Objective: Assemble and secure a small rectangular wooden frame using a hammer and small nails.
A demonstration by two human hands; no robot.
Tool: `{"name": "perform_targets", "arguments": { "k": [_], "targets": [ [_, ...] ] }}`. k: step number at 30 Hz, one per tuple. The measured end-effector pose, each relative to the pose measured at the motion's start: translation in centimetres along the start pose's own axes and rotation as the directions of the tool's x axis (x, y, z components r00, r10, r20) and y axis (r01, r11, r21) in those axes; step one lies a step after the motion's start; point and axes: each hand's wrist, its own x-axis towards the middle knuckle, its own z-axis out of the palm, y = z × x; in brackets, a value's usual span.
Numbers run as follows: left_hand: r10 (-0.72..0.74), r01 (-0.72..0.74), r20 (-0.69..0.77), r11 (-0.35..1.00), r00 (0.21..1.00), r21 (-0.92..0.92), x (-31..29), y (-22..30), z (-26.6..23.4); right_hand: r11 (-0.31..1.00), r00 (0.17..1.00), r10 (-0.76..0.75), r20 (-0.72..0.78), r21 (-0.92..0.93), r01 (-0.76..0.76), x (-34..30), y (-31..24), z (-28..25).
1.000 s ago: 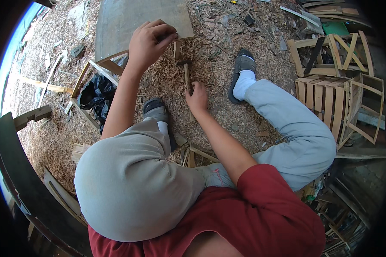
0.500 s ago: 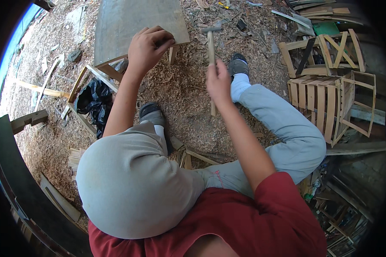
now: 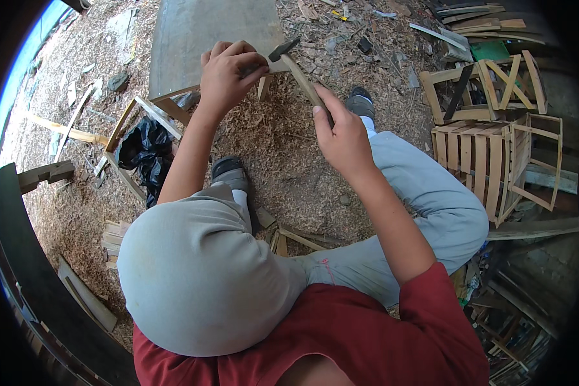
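My right hand (image 3: 345, 138) is closed around the wooden handle of a hammer (image 3: 300, 78). The dark hammer head is above the near right corner of a grey board-topped table (image 3: 212, 38), close to my left hand. On that corner rests my left hand (image 3: 231, 77), its fingers bent and the thumb drawn in toward them. Whatever the left fingers pinch is hidden or too small to make out. A wooden leg (image 3: 263, 88) shows under the table's near edge, beside my left hand.
Wood shavings cover the ground. Left of the table, a black plastic bag (image 3: 149, 151) lies in a wooden frame. Slatted wooden crates (image 3: 479, 157) stand at the right, with planks (image 3: 489, 26) stacked behind. My bent leg (image 3: 424, 186) extends at the right.
My right hand has swung the hammer leftward, bringing its head from beside the table to its corner near my left hand. The left hand stays at the corner.
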Motion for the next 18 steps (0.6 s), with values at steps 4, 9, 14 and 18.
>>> {"name": "perform_targets", "arguments": {
  "k": [4, 9, 14, 18],
  "targets": [
    [0.002, -0.001, 0.036, 1.0, 0.999, -0.005, -0.12, 0.15, -0.22, 0.997, 0.997, -0.08, -0.021, 0.002, 0.08, 0.04, -0.28, -0.09],
    [0.004, -0.004, 0.019, 1.0, 1.0, 0.013, -0.26, -0.26, 0.0, 0.999, 0.998, -0.037, 0.046, -0.008, 0.037, -0.03, -0.84, -0.47],
    [0.011, -0.011, 0.013, 1.0, 1.0, 0.006, -0.34, -0.13, 0.02, 0.999, 0.997, -0.025, 0.076, -0.038, 0.028, -0.02, -0.97, -0.62],
    [0.025, -0.025, 0.0, 1.0, 1.0, 0.0, -0.2, -0.13, 0.07, 0.984, 0.979, -0.175, -0.1, 0.0, 0.176, -0.28, -0.53, 0.1]
  ]
}}
